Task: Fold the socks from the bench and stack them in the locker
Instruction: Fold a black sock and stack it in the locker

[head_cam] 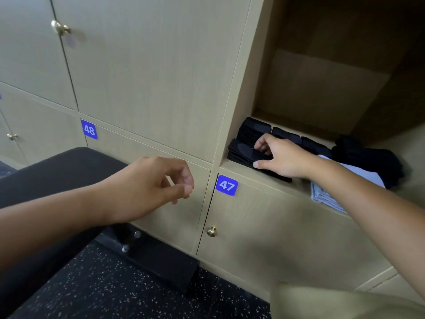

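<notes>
Filling most of the view, a wall of pale wood-grain lockers [149,77] has one open compartment [322,88] at upper right, directly above the closed door bearing a blue square label "47" [226,185]. Left of that label, a long black padded bench [57,180] runs toward the lockers over a black speckled rubber floor [103,284]. Inside the open compartment, folded black socks [250,132] sit in neat stacks at its left end, with a loose heap of dark fabric [368,157] at the right and a folded light blue cloth [326,194] at the front edge. The right hand [280,157] reaches into the compartment, thumb and curled fingers gripping the front stack of socks. The left hand [158,180] hovers left of the "47" label, fingers loosely curled, holding nothing. A small brass knob [211,231] sits below the label.
</notes>
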The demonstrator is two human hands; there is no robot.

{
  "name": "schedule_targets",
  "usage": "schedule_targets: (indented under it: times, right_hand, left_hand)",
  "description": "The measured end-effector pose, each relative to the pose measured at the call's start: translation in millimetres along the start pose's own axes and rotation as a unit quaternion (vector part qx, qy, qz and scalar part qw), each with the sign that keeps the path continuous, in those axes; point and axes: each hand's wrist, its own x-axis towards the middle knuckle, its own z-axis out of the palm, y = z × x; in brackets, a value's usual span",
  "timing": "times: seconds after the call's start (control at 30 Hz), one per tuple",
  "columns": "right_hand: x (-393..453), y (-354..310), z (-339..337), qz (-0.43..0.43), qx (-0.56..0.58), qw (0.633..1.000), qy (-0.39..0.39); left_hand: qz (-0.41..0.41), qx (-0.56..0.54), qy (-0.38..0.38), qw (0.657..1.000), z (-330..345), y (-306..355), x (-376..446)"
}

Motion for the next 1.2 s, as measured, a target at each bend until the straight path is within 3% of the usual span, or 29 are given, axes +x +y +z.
schedule_targets:
  times: [0.97, 1.2]
  right_hand:
    - [8, 4, 3, -0.003, 0.014, 0.998, -0.066]
    - [-3, -9, -9, -0.025, -0.023, 0.999, 0.030]
  left_hand:
    - [-0.041, 0.029, 0.015, 0.999, -16, -30, -12]
    - [-0.075, 0.048, 0.008, 0.996, -27, -41, -20]
